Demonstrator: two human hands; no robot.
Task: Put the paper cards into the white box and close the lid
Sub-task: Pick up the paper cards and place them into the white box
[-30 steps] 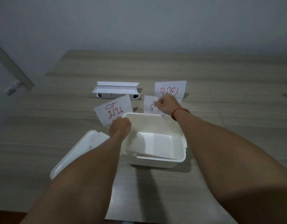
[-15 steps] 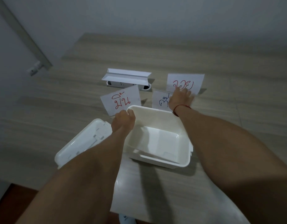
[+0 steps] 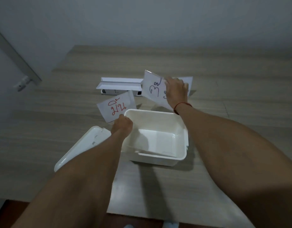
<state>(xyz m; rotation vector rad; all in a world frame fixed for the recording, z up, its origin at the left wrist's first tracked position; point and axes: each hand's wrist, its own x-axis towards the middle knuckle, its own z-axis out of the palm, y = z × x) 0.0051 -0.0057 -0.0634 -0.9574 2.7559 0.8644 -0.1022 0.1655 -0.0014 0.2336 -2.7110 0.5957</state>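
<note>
While the two forearms reach in from the near edge, we find the wooden table carrying every item of the task. Nearest on the left lies the lid, detached and flat on the table, partly covered by the left forearm. Just right of it stands the white box, open, with pale sheets lying slanted on its floor. We see the left hand closed over the far-left corner of the box rim, gripping it.

Just beyond that corner, the card with red writing lies on the table, its near edge touching or passing behind the hand. Farther right, the right hand, with a red cord at the wrist, is closed on the card with dark writing, held tilted above the table beyond the far edge of the box. Behind the hand another white card shows only a strip. Farthest left sits a white folded stand.
</note>
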